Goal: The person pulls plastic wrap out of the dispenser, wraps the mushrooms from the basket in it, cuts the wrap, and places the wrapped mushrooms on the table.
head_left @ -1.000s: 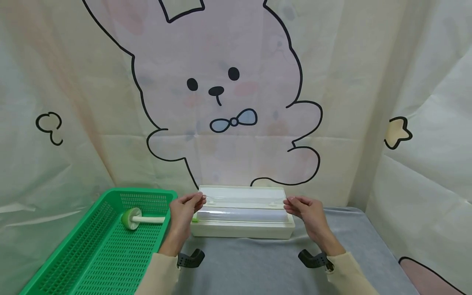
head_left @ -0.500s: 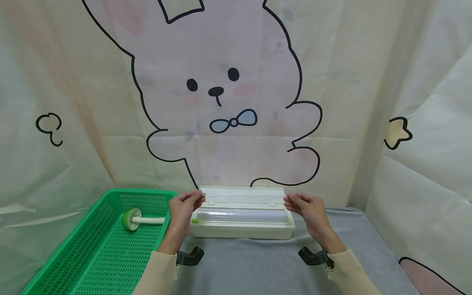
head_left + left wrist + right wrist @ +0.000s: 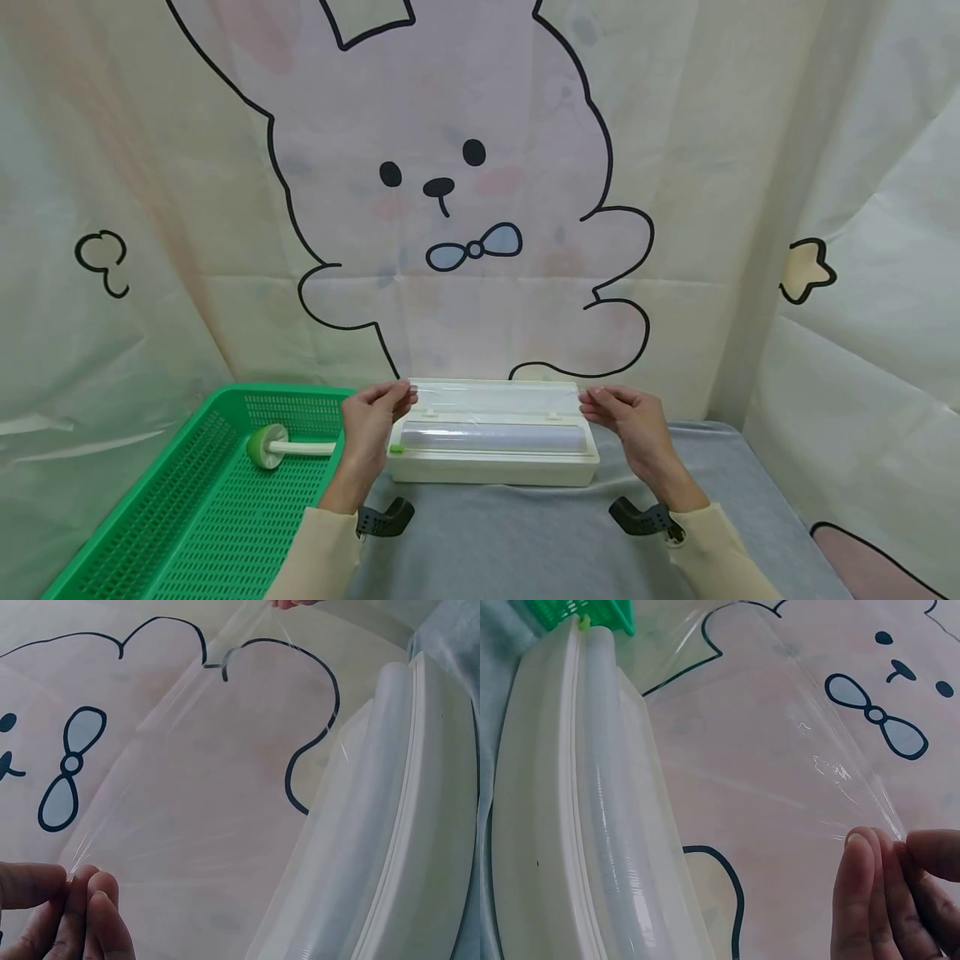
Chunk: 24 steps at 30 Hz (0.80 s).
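Note:
A sheet of clear cling film (image 3: 180, 802) stretches between both hands, drawn up from a roll (image 3: 491, 437) in a white dispenser box (image 3: 495, 472). The box's lid (image 3: 491, 393) stands raised at the back. At the film's left corner, my left hand (image 3: 369, 425) pinches the edge between thumb and fingers. My right hand (image 3: 630, 423) pinches the opposite corner, and the right wrist view shows creases running from those fingertips (image 3: 861, 851). Both hands are above the box, one at each end. A small green slider (image 3: 397, 448) sits at the box's left end.
Left of the box stands a green perforated basket (image 3: 187, 500). Inside it lies a green and white brush-like tool with a white handle (image 3: 300, 448). Grey cloth (image 3: 495, 542) covers the table. Behind hangs a fabric backdrop (image 3: 697, 208) with a cartoon animal.
Both hands stay pinched on the film's corners; the right hand has shifted slightly right and up. The green slider shows more fully beside the left hand. The box has not moved.

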Available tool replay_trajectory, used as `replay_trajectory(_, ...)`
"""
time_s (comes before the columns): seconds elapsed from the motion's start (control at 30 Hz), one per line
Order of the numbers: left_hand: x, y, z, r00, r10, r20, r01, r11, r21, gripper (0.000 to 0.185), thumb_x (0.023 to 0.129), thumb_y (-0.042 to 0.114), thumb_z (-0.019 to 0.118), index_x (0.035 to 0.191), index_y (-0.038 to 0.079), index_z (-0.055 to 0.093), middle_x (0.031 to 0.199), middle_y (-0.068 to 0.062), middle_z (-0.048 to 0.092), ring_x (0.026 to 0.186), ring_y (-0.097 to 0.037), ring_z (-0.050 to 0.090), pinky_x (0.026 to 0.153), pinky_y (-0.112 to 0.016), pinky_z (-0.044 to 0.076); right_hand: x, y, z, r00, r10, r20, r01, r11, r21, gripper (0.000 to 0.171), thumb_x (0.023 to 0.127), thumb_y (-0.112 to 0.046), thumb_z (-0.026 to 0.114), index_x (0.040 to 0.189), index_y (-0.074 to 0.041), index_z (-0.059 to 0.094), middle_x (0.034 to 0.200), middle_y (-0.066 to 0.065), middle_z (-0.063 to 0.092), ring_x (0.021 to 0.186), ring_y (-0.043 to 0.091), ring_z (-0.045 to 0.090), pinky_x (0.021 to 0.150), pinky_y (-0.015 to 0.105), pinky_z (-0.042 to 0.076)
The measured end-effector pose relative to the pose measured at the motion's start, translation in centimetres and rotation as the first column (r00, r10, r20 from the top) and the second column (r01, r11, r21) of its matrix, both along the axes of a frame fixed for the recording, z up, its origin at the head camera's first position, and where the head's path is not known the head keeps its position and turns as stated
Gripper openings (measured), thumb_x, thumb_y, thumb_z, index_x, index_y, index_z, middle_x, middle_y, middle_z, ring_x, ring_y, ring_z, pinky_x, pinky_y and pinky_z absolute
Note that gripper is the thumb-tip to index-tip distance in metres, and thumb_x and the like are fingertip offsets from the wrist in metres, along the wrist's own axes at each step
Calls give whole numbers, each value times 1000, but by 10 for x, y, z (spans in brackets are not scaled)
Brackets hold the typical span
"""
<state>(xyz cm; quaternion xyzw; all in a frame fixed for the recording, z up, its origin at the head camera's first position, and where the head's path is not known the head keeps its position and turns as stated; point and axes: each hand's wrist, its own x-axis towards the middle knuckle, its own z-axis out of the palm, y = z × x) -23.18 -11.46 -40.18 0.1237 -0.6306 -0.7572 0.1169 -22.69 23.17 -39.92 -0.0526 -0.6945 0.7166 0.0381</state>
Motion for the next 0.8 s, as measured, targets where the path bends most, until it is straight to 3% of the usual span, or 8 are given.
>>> replay_trajectory(0.63, 2, -3, 10, 1000, -5, -27, 6, 1000, 26, 22, 97, 7, 69, 114, -8, 71, 95, -11, 76, 79, -13, 73, 82, -31, 59, 3, -2, 14, 999, 13, -38, -15, 999, -42, 19, 99, -12, 69, 110, 2, 72, 92, 2, 76, 84, 15, 74, 83, 31, 59)
replay_trajectory(0.8, 2, -3, 11, 1000, -9, -30, 10, 1000, 16, 22, 98, 9, 68, 113, -7, 71, 97, -11, 76, 81, -15, 73, 82, -30, 59, 1, -1, 14, 999, 16, -50, -18, 999, -44, 31, 99, -12, 68, 119, 11, 65, 90, 3, 76, 83, 15, 74, 81, 31, 60)
